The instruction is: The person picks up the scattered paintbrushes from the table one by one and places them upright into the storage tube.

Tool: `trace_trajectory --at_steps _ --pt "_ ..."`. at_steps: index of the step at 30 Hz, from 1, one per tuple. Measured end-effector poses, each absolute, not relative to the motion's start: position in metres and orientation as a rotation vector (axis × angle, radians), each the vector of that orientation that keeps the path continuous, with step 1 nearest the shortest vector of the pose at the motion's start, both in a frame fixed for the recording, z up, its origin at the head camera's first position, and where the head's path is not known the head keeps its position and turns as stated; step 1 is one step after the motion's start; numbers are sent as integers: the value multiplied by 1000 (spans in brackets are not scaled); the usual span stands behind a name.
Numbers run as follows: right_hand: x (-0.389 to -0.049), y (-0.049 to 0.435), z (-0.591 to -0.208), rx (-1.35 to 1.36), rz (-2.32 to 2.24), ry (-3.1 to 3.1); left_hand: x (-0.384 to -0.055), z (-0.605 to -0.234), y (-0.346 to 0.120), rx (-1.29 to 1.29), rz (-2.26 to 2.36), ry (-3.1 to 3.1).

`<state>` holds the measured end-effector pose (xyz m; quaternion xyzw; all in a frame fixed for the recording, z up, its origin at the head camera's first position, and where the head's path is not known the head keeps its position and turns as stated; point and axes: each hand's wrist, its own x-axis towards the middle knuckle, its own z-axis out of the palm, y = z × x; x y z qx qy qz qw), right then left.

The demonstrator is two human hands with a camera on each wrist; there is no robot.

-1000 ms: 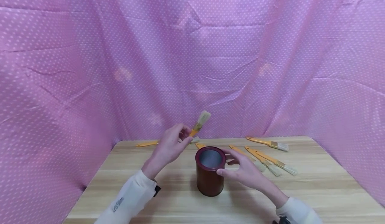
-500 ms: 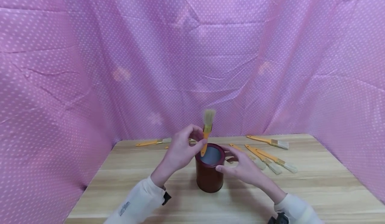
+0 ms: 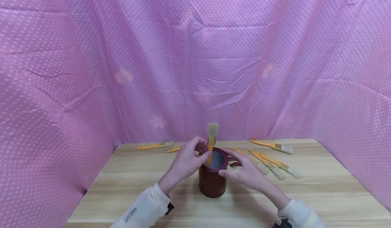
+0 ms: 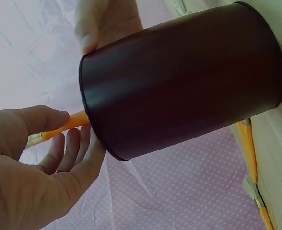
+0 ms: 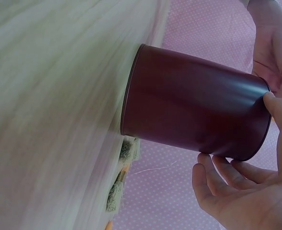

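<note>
My left hand [image 3: 190, 160] pinches a paintbrush [image 3: 212, 133] by its orange handle. The brush stands nearly upright, pale bristles on top, its handle end inside the mouth of a dark red-brown can [image 3: 212, 183]. In the left wrist view, thumb and forefinger squeeze the handle [image 4: 59, 128] while other fingertips lie close to the rim. The can stands upright on the wooden table, its grey inside partly visible. My right hand [image 3: 248, 173] holds the can near its top from the right: the thumb is at the rim, and fingers reach round the far side.
Behind the right hand lie several more paintbrushes [image 3: 278, 161] with orange handles, and another paintbrush [image 3: 271, 146] sits farther back. At the table's back left is a paintbrush [image 3: 155, 146], with an orange handle [image 3: 173, 150] partly hidden by my left hand. A pink dotted curtain [image 3: 195, 68] encloses the table.
My left hand has moved right and down to the can, turning the paintbrush upright and lowering its handle end into the mouth. The right hand has stayed at the can.
</note>
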<state>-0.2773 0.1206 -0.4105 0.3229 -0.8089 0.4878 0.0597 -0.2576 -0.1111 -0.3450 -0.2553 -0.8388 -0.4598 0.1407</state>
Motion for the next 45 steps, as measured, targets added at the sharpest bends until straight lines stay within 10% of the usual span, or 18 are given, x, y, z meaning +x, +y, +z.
trace_trajectory --at_steps 23,45 --pt "-258 116 -395 856 1571 -2459 -275 -353 -146 -606 -1312 -2385" --pt "-254 115 -387 903 1568 -2443 -381 -427 -204 -388 -634 -2743"
